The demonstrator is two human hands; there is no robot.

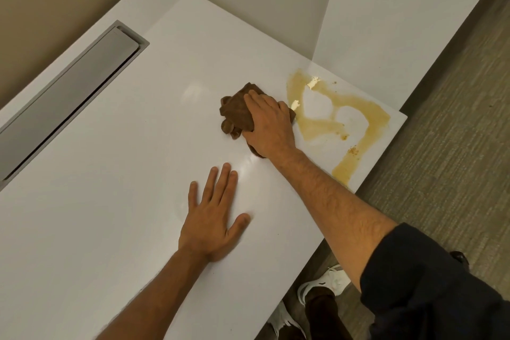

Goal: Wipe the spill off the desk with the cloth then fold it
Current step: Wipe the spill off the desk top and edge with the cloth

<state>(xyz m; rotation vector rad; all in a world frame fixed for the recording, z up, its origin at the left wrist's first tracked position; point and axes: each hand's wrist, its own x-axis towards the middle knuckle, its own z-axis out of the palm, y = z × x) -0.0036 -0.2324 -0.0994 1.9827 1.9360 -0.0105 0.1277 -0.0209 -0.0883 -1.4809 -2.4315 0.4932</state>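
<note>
My right hand (269, 124) presses down on the brown cloth (236, 112), fingers curled over its bunched top so the wad stays pinned under my palm. The cloth sits on the white surface (110, 174) with its right edge touching the near-left margin of the spill (345, 130). That is the relation that matters: the yellowish spill lies to the right of my grip and slightly beyond it, running as a looped band toward the surface's right edge, with one long streak trailing down toward the near edge. So the wipe, as I judge it, has to sweep rightward and then follow that streak back toward me. The right hand is plainly the nearer one. My left hand (214, 218) lies flat with fingers spread, well apart from the cloth and holding nothing, bracing me. Most of the spill looks unwiped, and folding comes later. Pushing too far right could drive liquid off the edge onto the carpet (441, 146).
</note>
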